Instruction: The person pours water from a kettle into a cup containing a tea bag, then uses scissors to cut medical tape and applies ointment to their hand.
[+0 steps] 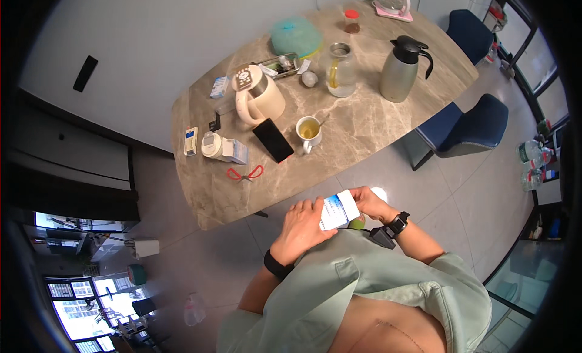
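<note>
In front of my body, beyond the table's near edge, I hold a small white and blue carton (335, 212) between both hands. My left hand (298, 227) is wrapped round its left side, thumb along the bottom edge. At the carton's right end, my right hand (370, 204) is closed with its fingertips at the white end; some fingers are hidden behind it. A green rounded thing (357, 222) shows partly below the right hand. On the table nearest my hands lie red-framed glasses (245, 173), a black phone (273, 141) and a cup of yellowish liquid with a spoon (308, 130).
The marble-patterned table (364, 125) bears a cream kettle (264, 98), a glass jug (341, 74), a silver thermos jug (400, 71), a teal mesh food cover (295, 36) and a white lidded bottle (212, 145). A blue chair (467, 128) stands at the table's right side.
</note>
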`<action>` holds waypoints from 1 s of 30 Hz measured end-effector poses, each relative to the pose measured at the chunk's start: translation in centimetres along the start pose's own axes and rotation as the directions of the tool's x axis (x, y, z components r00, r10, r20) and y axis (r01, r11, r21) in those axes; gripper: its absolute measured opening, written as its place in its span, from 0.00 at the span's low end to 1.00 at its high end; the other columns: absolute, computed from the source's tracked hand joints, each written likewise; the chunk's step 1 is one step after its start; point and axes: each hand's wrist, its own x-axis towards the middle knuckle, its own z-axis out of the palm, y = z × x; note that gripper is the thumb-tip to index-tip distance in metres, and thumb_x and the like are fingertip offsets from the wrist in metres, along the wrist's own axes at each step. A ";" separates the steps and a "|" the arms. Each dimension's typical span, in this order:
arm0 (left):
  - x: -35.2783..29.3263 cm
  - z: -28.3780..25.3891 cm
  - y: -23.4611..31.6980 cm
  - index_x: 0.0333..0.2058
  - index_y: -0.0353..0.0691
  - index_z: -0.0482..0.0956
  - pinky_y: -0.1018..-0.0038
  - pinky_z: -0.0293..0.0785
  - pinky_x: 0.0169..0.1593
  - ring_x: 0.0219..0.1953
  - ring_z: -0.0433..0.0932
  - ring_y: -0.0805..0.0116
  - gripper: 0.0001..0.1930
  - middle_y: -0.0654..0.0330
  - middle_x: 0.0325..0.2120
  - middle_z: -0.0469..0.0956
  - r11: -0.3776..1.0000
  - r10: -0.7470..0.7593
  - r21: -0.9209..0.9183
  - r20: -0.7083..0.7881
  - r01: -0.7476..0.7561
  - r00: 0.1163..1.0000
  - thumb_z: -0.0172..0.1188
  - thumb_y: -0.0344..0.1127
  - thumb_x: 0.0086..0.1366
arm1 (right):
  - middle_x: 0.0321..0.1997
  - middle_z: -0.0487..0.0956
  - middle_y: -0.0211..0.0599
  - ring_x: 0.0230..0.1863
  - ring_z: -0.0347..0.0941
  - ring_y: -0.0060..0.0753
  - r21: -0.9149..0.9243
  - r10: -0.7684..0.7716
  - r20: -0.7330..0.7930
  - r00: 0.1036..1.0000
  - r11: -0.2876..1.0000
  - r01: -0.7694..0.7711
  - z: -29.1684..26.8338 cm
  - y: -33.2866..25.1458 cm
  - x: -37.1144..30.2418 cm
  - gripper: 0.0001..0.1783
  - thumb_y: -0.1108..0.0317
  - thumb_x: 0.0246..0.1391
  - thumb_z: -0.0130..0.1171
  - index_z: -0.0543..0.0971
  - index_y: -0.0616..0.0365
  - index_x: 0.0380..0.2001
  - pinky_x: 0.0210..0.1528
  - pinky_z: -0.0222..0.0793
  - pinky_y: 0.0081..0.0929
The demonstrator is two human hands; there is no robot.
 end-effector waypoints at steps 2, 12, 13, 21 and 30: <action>-0.4 -1.4 -1.4 0.47 0.36 0.67 0.63 0.64 0.44 0.39 0.70 0.55 0.36 0.52 0.32 0.71 0.982 0.148 0.122 -0.013 -0.145 0.989 0.69 0.47 0.39 | 0.38 0.80 0.34 0.37 0.76 0.22 0.073 0.108 -0.002 0.994 0.992 -0.108 1.6 0.2 0.8 0.16 0.77 0.46 0.61 0.77 0.66 0.42 0.44 0.70 0.20; -3.6 -3.8 -12.2 0.48 0.33 0.65 0.65 0.62 0.43 0.40 0.68 0.56 0.37 0.52 0.35 0.69 0.984 0.178 0.053 -0.181 -0.171 0.967 0.69 0.44 0.40 | 0.38 0.80 0.32 0.37 0.75 0.21 -0.017 0.031 -0.167 0.985 0.999 -0.034 9.1 1.9 7.9 0.14 0.76 0.48 0.60 0.79 0.62 0.40 0.43 0.69 0.20; -3.5 -4.4 -13.2 0.48 0.33 0.64 0.65 0.62 0.43 0.40 0.68 0.56 0.37 0.52 0.35 0.69 0.979 0.200 0.067 -0.194 -0.190 0.960 0.69 0.43 0.40 | 0.39 0.80 0.33 0.38 0.75 0.21 -0.046 0.056 -0.164 0.985 0.997 -0.065 9.3 1.9 9.0 0.14 0.77 0.47 0.60 0.79 0.64 0.40 0.44 0.69 0.19; -5.2 -4.1 -18.8 0.50 0.37 0.63 0.63 0.60 0.49 0.43 0.67 0.54 0.40 0.52 0.38 0.69 0.992 0.047 -0.101 -0.207 -0.070 0.977 0.71 0.44 0.38 | 0.39 0.80 0.34 0.36 0.73 0.20 -0.109 -0.039 -0.146 0.989 0.994 0.023 13.8 0.0 12.2 0.09 0.77 0.50 0.58 0.79 0.65 0.37 0.42 0.69 0.20; -5.1 -4.1 -19.4 0.54 0.37 0.58 0.50 0.48 0.61 0.56 0.61 0.49 0.44 0.49 0.50 0.64 0.965 -0.147 -0.261 -0.551 -0.002 0.822 0.73 0.37 0.37 | 0.39 0.80 0.42 0.39 0.75 0.25 -0.029 -0.314 -0.244 0.918 0.948 0.316 12.8 -7.1 13.4 0.05 0.71 0.56 0.53 0.75 0.61 0.30 0.44 0.70 0.22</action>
